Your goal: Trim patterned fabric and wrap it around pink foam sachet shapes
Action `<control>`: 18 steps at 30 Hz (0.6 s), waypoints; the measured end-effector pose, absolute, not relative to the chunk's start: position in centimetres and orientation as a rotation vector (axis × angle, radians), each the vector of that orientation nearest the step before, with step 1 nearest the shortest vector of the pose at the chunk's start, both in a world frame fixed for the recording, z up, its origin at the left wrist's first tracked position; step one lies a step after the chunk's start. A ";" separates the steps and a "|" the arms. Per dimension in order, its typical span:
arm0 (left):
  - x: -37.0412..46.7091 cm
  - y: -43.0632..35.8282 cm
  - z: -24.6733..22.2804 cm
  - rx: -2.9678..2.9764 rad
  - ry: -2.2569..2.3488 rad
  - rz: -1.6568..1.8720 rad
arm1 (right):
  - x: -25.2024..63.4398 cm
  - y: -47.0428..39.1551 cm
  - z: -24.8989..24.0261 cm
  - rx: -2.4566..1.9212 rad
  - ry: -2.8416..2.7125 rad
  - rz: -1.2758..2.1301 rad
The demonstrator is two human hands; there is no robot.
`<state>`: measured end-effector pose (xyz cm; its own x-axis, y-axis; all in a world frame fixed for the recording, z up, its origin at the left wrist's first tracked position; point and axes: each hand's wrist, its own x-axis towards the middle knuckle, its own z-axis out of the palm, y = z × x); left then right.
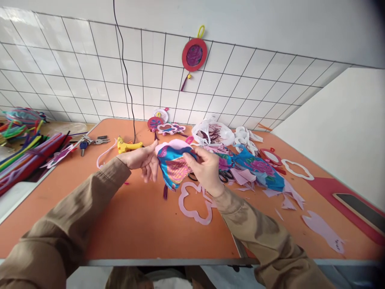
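Observation:
My right hand (pixel 207 168) pinches a piece of blue patterned fabric (pixel 173 166) with a pale pink scalloped edge, a pink loop on top and a dark purple tassel (pixel 165 192) showing below. Just left of the fabric is my left hand (pixel 142 160), fingers apart and palm partly turned up. Whether its fingertips touch the fabric I cannot tell. Under my right wrist lies a pink cloud-shaped frame (pixel 197 218). Black scissor handles (pixel 225 176) show partly behind that hand. A yellow glue gun (pixel 129 146) lies beyond my left hand.
Blue floral cloth (pixel 261 168) and pink scraps (pixel 245 178) cover the orange table's (pixel 135 233) right side. A plastic bag (pixel 213 132) sits behind. Keys (pixel 90 142) and colourful pipe cleaners (pixel 33 156) lie left; a phone (pixel 361 208) lies far right. A red round ornament (pixel 194 55) hangs on the tiled wall.

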<state>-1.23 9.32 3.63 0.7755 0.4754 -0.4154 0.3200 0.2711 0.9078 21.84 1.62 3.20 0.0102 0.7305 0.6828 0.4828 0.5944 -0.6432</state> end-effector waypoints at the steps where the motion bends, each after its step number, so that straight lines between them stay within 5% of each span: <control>1: -1.5 9.4 3.9 1.401 0.762 0.178 | 21.9 1.7 3.4 -1.077 -1.575 0.372; 6: -1.6 9.2 4.7 1.489 0.713 0.729 | 22.0 2.4 3.2 -1.052 -1.364 0.851; 18: 2.2 6.4 4.8 1.329 0.835 0.769 | 21.9 2.7 2.9 -1.121 -1.380 0.972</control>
<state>2.22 6.40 4.83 0.5038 0.8604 -0.0765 -0.0062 0.0921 0.9957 21.87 2.68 2.92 0.0008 0.9732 0.2299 0.1119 0.2284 -0.9671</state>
